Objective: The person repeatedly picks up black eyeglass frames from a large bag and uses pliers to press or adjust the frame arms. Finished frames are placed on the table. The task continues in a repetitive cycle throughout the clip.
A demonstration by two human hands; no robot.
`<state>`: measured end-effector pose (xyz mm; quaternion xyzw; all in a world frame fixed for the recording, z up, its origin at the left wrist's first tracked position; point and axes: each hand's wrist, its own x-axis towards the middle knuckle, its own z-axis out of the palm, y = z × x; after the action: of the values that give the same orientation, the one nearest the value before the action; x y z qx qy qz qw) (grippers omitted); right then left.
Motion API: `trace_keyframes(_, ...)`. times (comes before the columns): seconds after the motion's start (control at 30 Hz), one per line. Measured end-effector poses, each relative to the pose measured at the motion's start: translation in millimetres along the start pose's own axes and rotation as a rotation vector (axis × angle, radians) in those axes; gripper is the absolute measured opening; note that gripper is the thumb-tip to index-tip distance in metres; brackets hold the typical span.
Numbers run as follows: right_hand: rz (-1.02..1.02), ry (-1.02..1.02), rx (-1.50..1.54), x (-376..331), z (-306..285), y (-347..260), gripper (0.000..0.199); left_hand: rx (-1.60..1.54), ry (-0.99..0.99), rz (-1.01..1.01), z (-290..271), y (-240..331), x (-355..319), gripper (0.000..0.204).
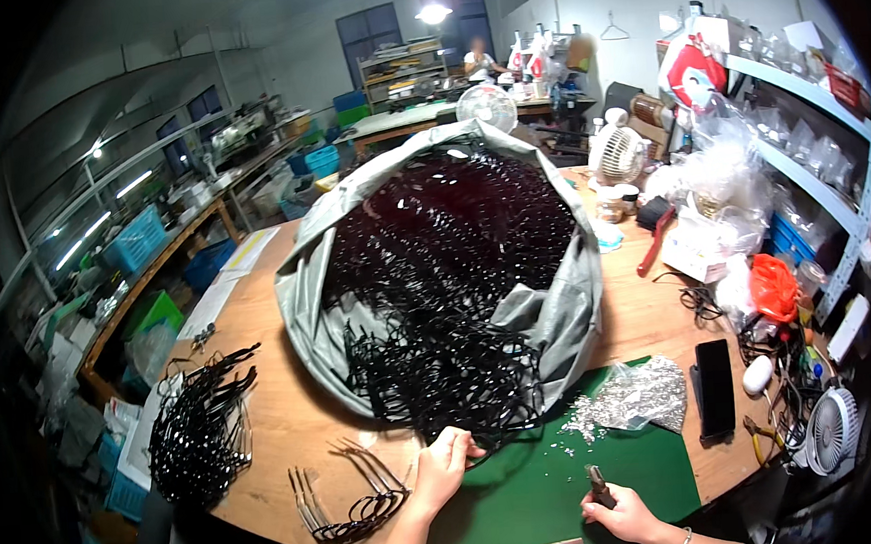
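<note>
My left hand is closed in a pinch at the lower edge of a tangle of glossy black straps. One thin black strap seems to be between its fingertips. The straps spill from a large open grey sack. My right hand is wrapped round a short dark hand tool, which looks like pliers; its handles are mostly hidden. Below both hands lies a green mat. Small silvery metal pieces are scattered on it beside a clear plastic bag of the same pieces.
Left stand a bundle of black straps and a smaller group with bare ends. A black phone, white mouse, and small fan lie right. Shelving borders that side. A person is far back.
</note>
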<state>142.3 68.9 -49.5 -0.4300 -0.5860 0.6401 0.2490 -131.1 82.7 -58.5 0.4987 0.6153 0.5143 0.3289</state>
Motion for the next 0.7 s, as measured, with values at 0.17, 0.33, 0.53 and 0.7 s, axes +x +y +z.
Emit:
trace_keyframes(0.17,0.011,0.030,0.035,-4,-5,0,0.015,0.368,-0.040,0.088,0,-4,2,0.022)
trace_keyframes(0.33,-0.075,0.064,-0.057,-13,-1,-5,0.014,0.349,-0.025,0.202,-17,-8,4,0.021)
trace_keyframes(0.53,-0.103,0.019,-0.154,-11,-1,-13,0.012,0.272,-0.051,0.189,-29,7,-15,0.020)
trace_keyframes(0.7,-0.059,0.039,-0.049,-8,3,-5,0.014,-0.005,-0.102,0.066,-34,18,-35,0.023)
